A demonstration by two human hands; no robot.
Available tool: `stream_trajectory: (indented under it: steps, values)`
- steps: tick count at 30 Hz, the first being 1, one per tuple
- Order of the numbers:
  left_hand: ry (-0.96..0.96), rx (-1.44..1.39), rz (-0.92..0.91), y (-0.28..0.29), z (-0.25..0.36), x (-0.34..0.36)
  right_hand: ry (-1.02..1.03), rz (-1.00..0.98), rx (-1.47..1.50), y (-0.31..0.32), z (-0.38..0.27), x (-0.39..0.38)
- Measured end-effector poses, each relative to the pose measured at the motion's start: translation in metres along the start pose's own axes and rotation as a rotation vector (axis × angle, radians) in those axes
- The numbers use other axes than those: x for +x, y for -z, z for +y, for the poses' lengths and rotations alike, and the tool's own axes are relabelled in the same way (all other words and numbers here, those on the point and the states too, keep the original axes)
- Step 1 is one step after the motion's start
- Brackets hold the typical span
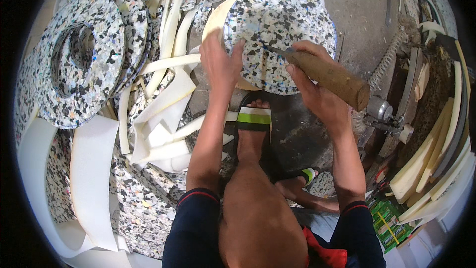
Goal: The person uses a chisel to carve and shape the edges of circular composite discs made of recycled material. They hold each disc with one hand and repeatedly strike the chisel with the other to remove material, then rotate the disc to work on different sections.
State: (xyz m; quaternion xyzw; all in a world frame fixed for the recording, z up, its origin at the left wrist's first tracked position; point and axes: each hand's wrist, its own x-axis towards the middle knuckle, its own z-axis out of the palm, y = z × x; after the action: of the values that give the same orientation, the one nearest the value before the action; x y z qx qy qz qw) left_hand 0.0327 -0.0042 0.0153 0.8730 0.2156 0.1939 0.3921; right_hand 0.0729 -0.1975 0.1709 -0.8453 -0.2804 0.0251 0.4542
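A round disc of speckled black, white and blue foam (pixel 277 15) is in front of me, with a cream foam piece (pixel 214 19) showing behind its left edge. My left hand (pixel 220 64) is closed at the disc's left edge, thumb on the near side; its fingers are partly hidden. In my right hand (pixel 317 98) is a knife-like tool (pixel 329 76) with a thick, brown, tapered handle. Its narrow dark tip points left, at the middle of the disc; I cannot tell whether it pierces the foam.
Speckled foam rings (pixel 106 34) are stacked at the left, beside white foam strips (pixel 171 104). A spray gun (pixel 381 110) with a coiled hose (pixel 389 52) lies on the right, near cream foam strips (pixel 429 154) and green packets (pixel 389 221). My sandalled foot (pixel 254 119) stands just below the disc.
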Motion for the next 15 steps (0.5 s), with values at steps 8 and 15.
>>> stream_trajectory:
  steps: [8,15]
  values:
    - [-0.133,-0.037,-0.078,-0.038,-0.023,0.016,-0.058,0.019,0.040,-0.001,-0.027,0.020]
    - [-0.140,-0.106,-0.046,-0.041,-0.030,0.015,-0.038,0.032,-0.033,-0.013,-0.025,0.024]
